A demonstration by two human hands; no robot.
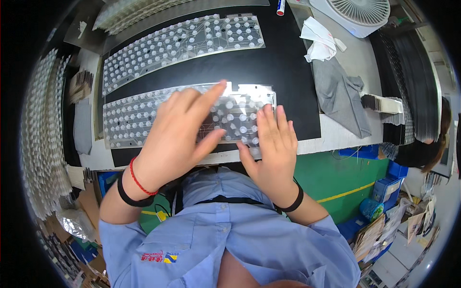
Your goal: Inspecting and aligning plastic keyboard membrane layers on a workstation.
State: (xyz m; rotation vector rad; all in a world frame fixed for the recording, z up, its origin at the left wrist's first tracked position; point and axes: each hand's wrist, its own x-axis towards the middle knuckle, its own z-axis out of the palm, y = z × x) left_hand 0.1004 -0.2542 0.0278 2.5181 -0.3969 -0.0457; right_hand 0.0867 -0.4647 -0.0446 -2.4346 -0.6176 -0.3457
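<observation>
1. The near sheet point(139, 117), clear and studded with white domes, lies flat on the black mat point(288, 72), along its front edge.
2. The left hand point(180, 132) hovers or rests over the sheet's middle, fingers spread wide, gripping nothing.
3. The right hand point(271, 144) lies flat and open on the sheet's right end, fingers together.
4. A second sheet point(182, 45) lies farther back on the mat, well apart from both hands.
5. A grey cloth point(338, 93) lies right of the mat.
</observation>
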